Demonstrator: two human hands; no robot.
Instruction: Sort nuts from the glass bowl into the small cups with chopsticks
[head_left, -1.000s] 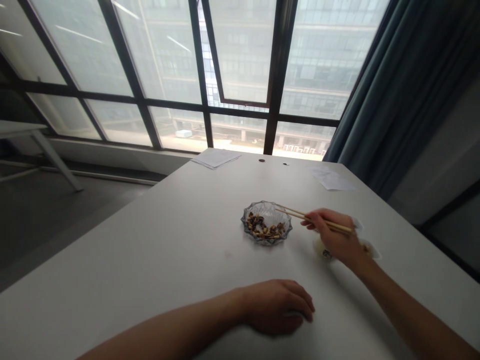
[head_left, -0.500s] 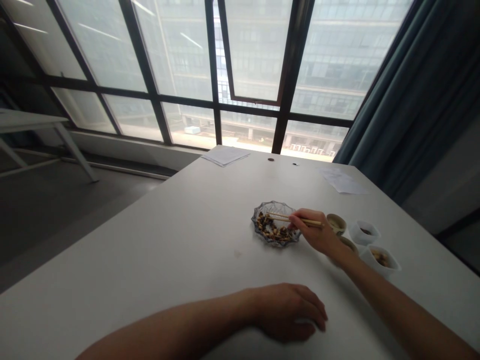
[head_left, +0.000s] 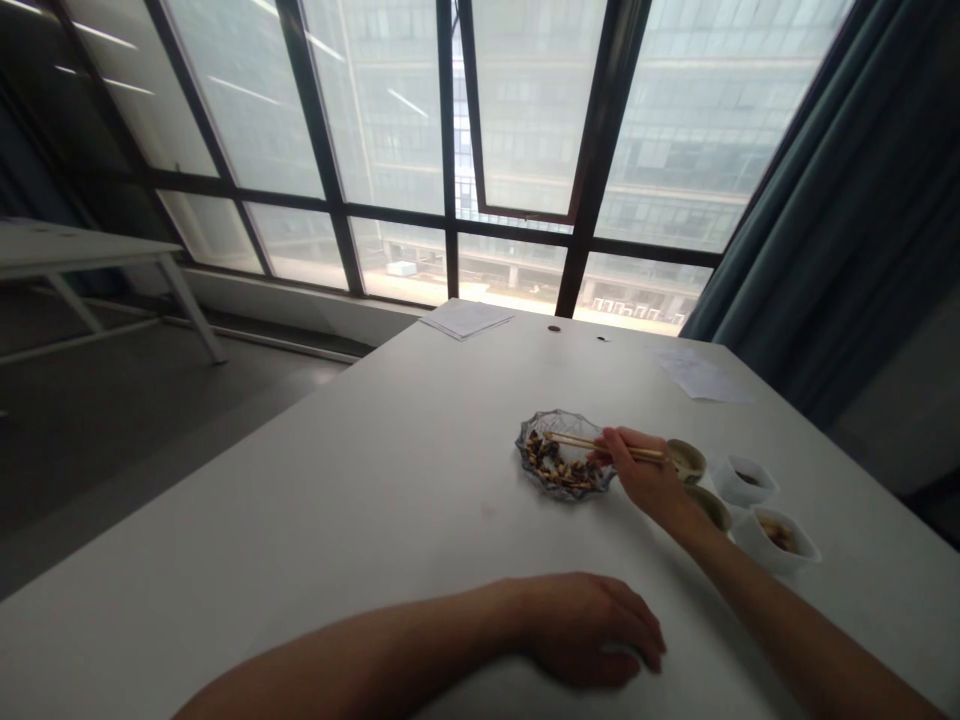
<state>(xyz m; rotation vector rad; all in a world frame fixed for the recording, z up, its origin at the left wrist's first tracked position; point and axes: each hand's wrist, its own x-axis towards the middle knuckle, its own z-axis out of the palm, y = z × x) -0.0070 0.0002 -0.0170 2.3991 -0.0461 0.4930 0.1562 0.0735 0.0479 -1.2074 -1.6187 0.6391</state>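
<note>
The right hand (head_left: 641, 470) is clenched around a pair of wooden chopsticks (head_left: 600, 445), the grip closed partway along them, with the tips reaching over a ridged glass dish (head_left: 556, 413). The hand has come in closer than a moment ago, and the tips now sit inside the rim rather than at its edge. Whether they pinch anything is hard to make out: they are thin and merge with the heap of dark and tan bits (head_left: 551, 462) in the dish, and those bits are too small to identify. Just right of the hand stand two small brownish cups (head_left: 686, 460) and, beyond them, two white cups (head_left: 776, 535), with something dark inside. The left hand (head_left: 592, 630) lies released and empty on the white table (head_left: 300, 500), its fingers loosely curled. Sheets of paper (head_left: 466, 319) lie towards the far edge, below a tall window (head_left: 525, 120).
</note>
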